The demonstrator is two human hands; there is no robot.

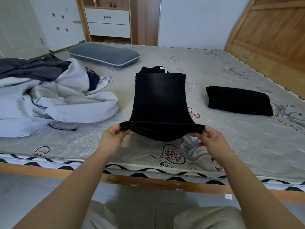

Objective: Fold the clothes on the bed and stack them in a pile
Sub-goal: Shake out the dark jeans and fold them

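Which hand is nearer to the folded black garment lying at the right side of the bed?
Right. The right hand is just below-left of the folded black garment; the left hand is farther left.

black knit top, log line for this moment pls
left hand: pinches hem | right hand: pinches hem | black knit top: near hem lifted | folded black garment: right

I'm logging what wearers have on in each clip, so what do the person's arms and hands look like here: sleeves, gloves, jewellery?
Both forearms are bare right down to the bottom edge of the picture, so no sleeves show. The left hand and right hand wear no gloves, and no rings, watch or bracelets are visible. Below the arms, light beige trousers cover the legs.
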